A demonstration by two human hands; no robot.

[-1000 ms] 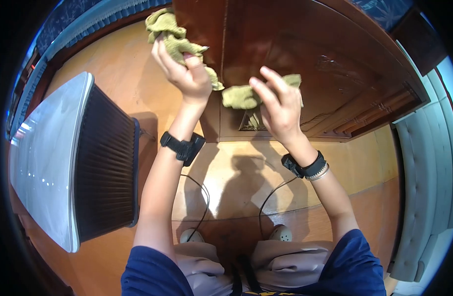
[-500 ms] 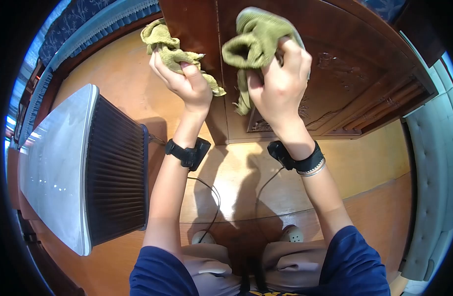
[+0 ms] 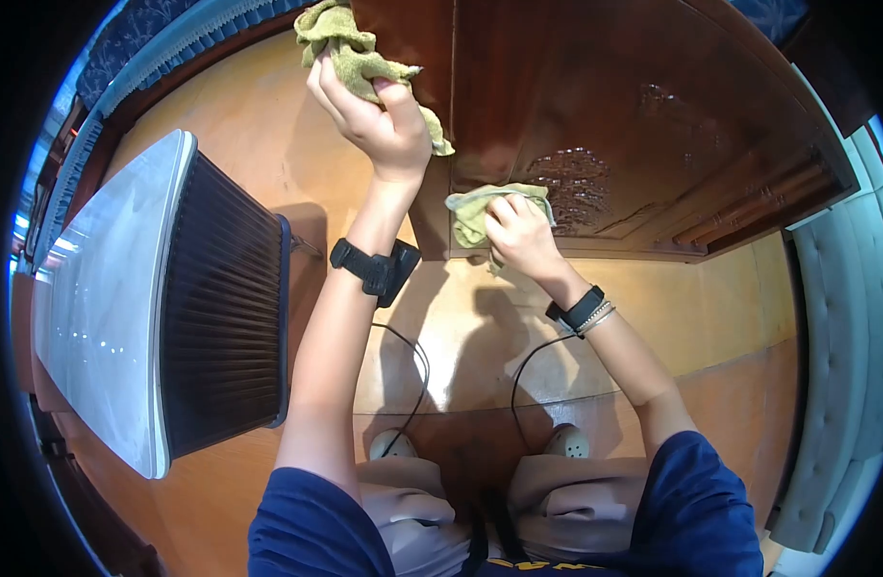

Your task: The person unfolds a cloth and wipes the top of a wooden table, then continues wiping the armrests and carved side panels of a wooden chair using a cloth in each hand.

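Observation:
My left hand (image 3: 379,120) grips a crumpled yellow-green cloth (image 3: 340,43) at the left edge of a dark brown wooden cabinet (image 3: 499,96). Part of that cloth hangs out past my thumb. Lower and to the right, my right hand (image 3: 520,233) presses a second yellow-green cloth (image 3: 472,213) against the lower part of the carved cabinet panel. Its fingers are bunched on the cloth, which spreads out to the left of them. A carved relief (image 3: 571,188) shows just right of this cloth. Black straps with small boxes sit on both wrists.
A ribbed dark stand with a pale grey top (image 3: 114,317) stands at the left. Along the right side runs a grey padded piece of furniture (image 3: 840,385). Black cables (image 3: 425,375) hang from both wrists over the wooden floor (image 3: 595,337), near my shoes.
My right hand has moved down with its cloth, from high before the cabinet to the panel's lower edge. My left hand has risen slightly, still holding its cloth.

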